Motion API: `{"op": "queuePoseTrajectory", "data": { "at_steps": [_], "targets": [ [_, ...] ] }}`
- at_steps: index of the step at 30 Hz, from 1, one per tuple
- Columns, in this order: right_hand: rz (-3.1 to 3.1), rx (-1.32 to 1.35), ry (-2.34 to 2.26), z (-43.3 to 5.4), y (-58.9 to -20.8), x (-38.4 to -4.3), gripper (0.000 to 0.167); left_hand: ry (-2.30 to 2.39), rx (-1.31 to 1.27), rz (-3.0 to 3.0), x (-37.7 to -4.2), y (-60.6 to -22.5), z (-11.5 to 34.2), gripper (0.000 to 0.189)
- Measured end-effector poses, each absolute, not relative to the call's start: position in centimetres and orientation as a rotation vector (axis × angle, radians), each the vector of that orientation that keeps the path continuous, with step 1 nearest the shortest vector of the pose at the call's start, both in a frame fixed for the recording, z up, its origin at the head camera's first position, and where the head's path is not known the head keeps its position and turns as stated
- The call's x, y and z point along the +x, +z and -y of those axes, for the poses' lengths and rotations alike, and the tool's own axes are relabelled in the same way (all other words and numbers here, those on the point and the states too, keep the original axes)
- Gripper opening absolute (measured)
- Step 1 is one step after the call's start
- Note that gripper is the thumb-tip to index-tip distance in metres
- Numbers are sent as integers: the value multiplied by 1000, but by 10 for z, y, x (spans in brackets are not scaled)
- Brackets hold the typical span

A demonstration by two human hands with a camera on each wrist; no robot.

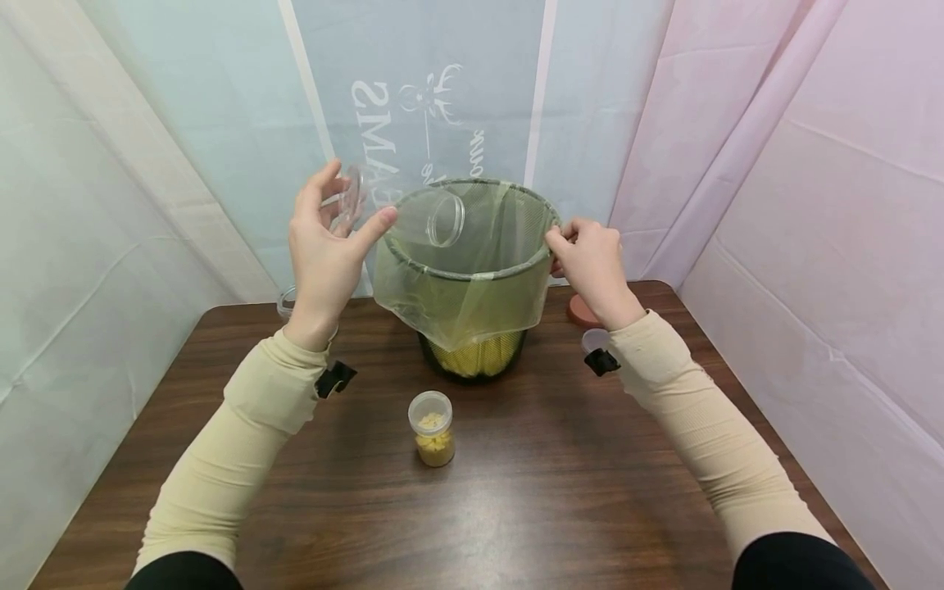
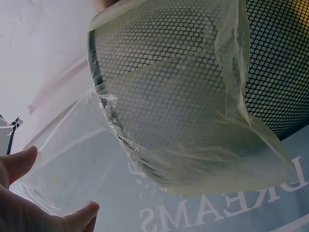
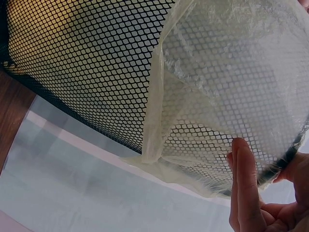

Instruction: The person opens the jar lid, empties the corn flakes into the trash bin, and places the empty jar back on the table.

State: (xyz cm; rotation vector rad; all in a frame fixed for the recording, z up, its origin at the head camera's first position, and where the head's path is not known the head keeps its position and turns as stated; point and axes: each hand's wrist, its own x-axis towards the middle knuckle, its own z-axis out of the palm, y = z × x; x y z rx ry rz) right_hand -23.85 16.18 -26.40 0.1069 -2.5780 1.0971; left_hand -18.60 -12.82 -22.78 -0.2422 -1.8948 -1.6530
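My left hand (image 1: 324,238) holds a clear plastic jar (image 1: 446,220) by its base end. The jar lies nearly on its side, its round mouth over the opening of a dark mesh bin (image 1: 472,365). It looks clear inside, with perhaps a small yellow speck in the left wrist view. A pale green, see-through bag (image 1: 457,307) lines the bin and folds down over its rim. My right hand (image 1: 590,258) pinches the bin's right rim through the bag, its fingers (image 3: 244,188) along the outside. Yellow shows through the mesh low in the bin.
In front of the bin stands a clear jar (image 1: 433,430) with yellow pieces in it. A reddish round lid (image 1: 583,311) and a clear round piece (image 1: 596,340) lie near my right wrist. Behind my left wrist is another clear item (image 1: 286,301). Curtains enclose the brown table (image 1: 516,508).
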Motion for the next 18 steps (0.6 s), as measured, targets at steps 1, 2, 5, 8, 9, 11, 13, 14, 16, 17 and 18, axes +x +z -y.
{"op": "queuePoseTrajectory", "data": {
  "at_steps": [1,2,5,8,9,11,13,14,16,17,18],
  "targets": [
    [2579,110,1103,-162,-264,-239,30,-1676,-245,1890,-186,-228,129,77],
    [2580,112,1109,-162,-264,-239,30,-1698,-250,1888,-185,-229,129,78],
    [2584,120,1120,-162,-263,-239,30,-1758,-261,1885,-183,-229,130,80],
    [2592,123,1122,-163,-262,-238,29,-1809,-271,1880,-179,-230,129,77],
    [2596,123,1115,-163,-261,-238,29,-1824,-273,1872,-177,-230,128,76],
    [2603,124,1108,-163,-261,-237,29,-1835,-277,1866,-175,-232,127,73],
    [2607,127,1091,-163,-260,-237,29,-1836,-278,1861,-173,-234,127,71],
    [2609,132,1072,-163,-260,-237,30,-1831,-275,1861,-173,-234,127,70],
    [2607,145,1038,-164,-260,-236,34,-1833,-272,1856,-172,-237,127,67],
    [2607,149,1021,-164,-261,-236,38,-1850,-275,1841,-171,-238,127,66],
    [2608,154,1001,-164,-261,-236,43,-1863,-278,1830,-171,-238,127,66]
  ]
}}
